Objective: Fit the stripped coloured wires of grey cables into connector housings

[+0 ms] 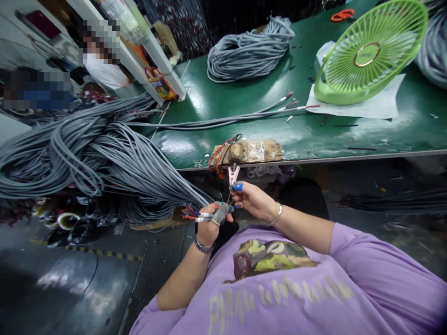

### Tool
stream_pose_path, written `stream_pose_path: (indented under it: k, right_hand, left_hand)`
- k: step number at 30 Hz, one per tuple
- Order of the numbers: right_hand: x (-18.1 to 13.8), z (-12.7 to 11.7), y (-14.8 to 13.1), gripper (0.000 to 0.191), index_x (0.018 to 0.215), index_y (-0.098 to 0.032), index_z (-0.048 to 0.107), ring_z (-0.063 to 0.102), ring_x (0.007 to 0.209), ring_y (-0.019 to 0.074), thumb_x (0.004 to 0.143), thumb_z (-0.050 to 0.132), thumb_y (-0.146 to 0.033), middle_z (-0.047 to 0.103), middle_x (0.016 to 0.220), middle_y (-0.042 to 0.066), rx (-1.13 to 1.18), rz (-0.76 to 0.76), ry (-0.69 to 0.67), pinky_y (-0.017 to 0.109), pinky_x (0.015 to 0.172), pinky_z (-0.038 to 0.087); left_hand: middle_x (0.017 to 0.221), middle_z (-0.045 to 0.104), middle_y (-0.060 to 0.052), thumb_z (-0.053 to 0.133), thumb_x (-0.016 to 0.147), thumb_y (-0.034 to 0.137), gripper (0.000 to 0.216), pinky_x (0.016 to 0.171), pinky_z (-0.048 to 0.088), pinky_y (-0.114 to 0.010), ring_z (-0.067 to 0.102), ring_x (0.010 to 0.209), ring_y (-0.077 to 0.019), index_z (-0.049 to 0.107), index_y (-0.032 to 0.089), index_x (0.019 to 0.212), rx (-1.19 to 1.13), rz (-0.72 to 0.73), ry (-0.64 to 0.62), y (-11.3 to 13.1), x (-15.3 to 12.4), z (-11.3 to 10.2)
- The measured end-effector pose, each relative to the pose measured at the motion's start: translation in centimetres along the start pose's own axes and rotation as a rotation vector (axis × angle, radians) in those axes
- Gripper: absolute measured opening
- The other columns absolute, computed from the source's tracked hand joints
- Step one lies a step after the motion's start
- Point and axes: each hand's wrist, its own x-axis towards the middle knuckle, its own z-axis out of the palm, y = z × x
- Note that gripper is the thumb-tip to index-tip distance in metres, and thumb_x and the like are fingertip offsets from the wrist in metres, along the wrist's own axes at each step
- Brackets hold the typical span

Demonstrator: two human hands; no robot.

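My left hand, with a grey covering on a finger, is closed around the ends of several grey cables. Stripped coloured wires fan out to its left beside white sleeves. Close by on the right, my right hand has blue tape on a finger and its fingertips pinched together at thin coloured wires from a cable end. A pink peg-like clip stands just above its fingertips, below the bench edge; whether the hand touches it I cannot tell.
On the green bench lie a wood block with red and black leads, a cable coil, a green fan on paper and orange-handled scissors. Cable bundles hang at left. Two people are at the back left.
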Motion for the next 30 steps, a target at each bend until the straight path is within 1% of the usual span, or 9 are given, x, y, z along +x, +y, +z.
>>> stream_pose_path:
  k: [3, 5, 9, 13, 19, 22, 25, 28, 30]
  right_hand:
    - [-0.7, -0.5, -0.7, 0.034, 0.091, -0.016, 0.061, 0.061, 0.075, 0.0122, 0.066, 0.074, -0.035, 0.069, 0.092, 0.006, 0.025, 0.05, -0.152, 0.025, 0.067, 0.047]
    - [-0.9, -0.4, -0.9, 0.037, 0.093, -0.015, 0.061, 0.063, 0.079, 0.0131, 0.063, 0.079, -0.029, 0.07, 0.098, 0.008, -0.023, 0.037, -0.193, 0.025, 0.07, 0.047]
    - [-0.9, 0.4, -0.8, 0.04, 0.088, -0.015, 0.059, 0.063, 0.073, 0.0124, 0.057, 0.084, -0.022, 0.071, 0.085, 0.004, -0.139, -0.005, -0.165, 0.022, 0.063, 0.045]
    - [-0.6, 0.9, -0.6, 0.043, 0.084, -0.016, 0.058, 0.059, 0.06, 0.0091, 0.052, 0.086, -0.023, 0.066, 0.07, -0.002, -0.168, -0.04, -0.108, 0.021, 0.058, 0.042]
    - [-0.5, 0.6, 0.1, 0.043, 0.08, -0.017, 0.056, 0.056, 0.058, 0.0083, 0.05, 0.087, -0.026, 0.063, 0.066, -0.004, -0.165, -0.163, -0.032, 0.022, 0.057, 0.042]
    - [-0.5, 0.6, 0.1, 0.042, 0.078, -0.017, 0.055, 0.055, 0.058, 0.0077, 0.051, 0.086, -0.026, 0.063, 0.066, -0.004, -0.157, -0.212, 0.016, 0.02, 0.057, 0.041]
    - [-0.6, 0.5, -0.2, 0.039, 0.084, -0.018, 0.058, 0.057, 0.064, 0.0092, 0.057, 0.084, -0.029, 0.066, 0.074, -0.001, -0.151, -0.18, 0.016, 0.02, 0.058, 0.043]
    - [-0.7, 0.1, -0.5, 0.036, 0.087, -0.017, 0.062, 0.058, 0.068, 0.0102, 0.061, 0.082, -0.033, 0.067, 0.082, 0.002, -0.172, -0.101, 0.003, 0.02, 0.055, 0.044]
    - [-0.9, -0.1, -0.5, 0.036, 0.086, -0.017, 0.064, 0.056, 0.066, 0.0098, 0.061, 0.081, -0.034, 0.066, 0.08, 0.002, -0.198, -0.062, -0.02, 0.019, 0.053, 0.044]
  left_hand:
    - [0.053, 0.062, -0.002, 0.056, 0.089, 0.038, 0.039, 0.053, 0.041, -0.027, 0.053, 0.05, -0.0127, 0.066, 0.018, 0.058, -0.046, -0.04, -0.014, -0.5, 0.1, -0.1]
    - [0.056, 0.064, -0.003, 0.057, 0.089, 0.038, 0.038, 0.055, 0.041, -0.027, 0.054, 0.051, -0.0126, 0.067, 0.018, 0.058, -0.031, -0.032, -0.046, -0.7, 0.2, -0.2]
    - [0.06, 0.066, -0.003, 0.056, 0.09, 0.035, 0.037, 0.061, 0.043, -0.027, 0.056, 0.055, -0.0126, 0.068, 0.018, 0.059, 0.007, -0.011, -0.12, -0.5, 0.3, -0.5]
    - [0.059, 0.066, -0.002, 0.057, 0.089, 0.036, 0.036, 0.059, 0.043, -0.027, 0.056, 0.055, -0.0124, 0.068, 0.018, 0.06, 0.028, -0.03, -0.134, 0.0, 0.3, -0.5]
    - [0.056, 0.065, -0.002, 0.056, 0.089, 0.036, 0.037, 0.054, 0.041, -0.025, 0.053, 0.05, -0.0106, 0.067, 0.018, 0.059, 0.043, -0.062, -0.05, 0.7, 0.3, 0.1]
    - [0.057, 0.066, -0.002, 0.055, 0.09, 0.035, 0.037, 0.056, 0.042, -0.025, 0.054, 0.052, -0.0109, 0.067, 0.018, 0.059, 0.085, -0.065, 0.001, 0.9, 0.2, 0.5]
    - [0.059, 0.067, -0.003, 0.057, 0.089, 0.035, 0.035, 0.061, 0.044, -0.026, 0.057, 0.056, -0.012, 0.068, 0.017, 0.06, 0.104, -0.053, 0.047, 0.6, 0.1, 0.7]
    - [0.058, 0.066, -0.003, 0.058, 0.087, 0.039, 0.036, 0.056, 0.043, -0.025, 0.056, 0.054, -0.0124, 0.067, 0.017, 0.06, 0.05, -0.072, 0.144, -0.4, -0.1, 0.8]
    - [0.057, 0.065, -0.003, 0.059, 0.086, 0.041, 0.036, 0.053, 0.041, -0.025, 0.055, 0.052, -0.012, 0.066, 0.017, 0.06, 0.018, -0.088, 0.193, -0.9, -0.2, 0.9]
